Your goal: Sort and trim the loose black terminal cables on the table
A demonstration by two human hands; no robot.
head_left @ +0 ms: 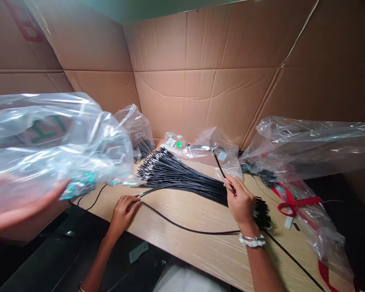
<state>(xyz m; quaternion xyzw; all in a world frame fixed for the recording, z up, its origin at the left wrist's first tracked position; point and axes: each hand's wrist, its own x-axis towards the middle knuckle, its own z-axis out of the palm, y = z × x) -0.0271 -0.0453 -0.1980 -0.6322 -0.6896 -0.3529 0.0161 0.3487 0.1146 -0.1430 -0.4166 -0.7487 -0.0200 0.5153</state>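
Note:
My left hand [124, 211] rests at the table's front edge, its fingers closed on the end of a thin black cable [182, 229] that curves right across the tabletop. My right hand [241, 198] pinches another black cable [219, 164], its tip pointing up and away. Whether both ends belong to one cable, I cannot tell. Behind and between my hands lies a thick bundle of black cables [182, 172] with metallic ends fanned out at the left. One cable from near the bundle reaches to my left fingertips.
Another person's hand [27, 207] at left holds a blurred clear bag [88, 138] of small teal parts. Clear bags [136, 129] stand behind the bundle and more plastic [304, 142] lies right, near a red ribbon [295, 202]. Cardboard walls [200, 48] enclose the wooden table [182, 255].

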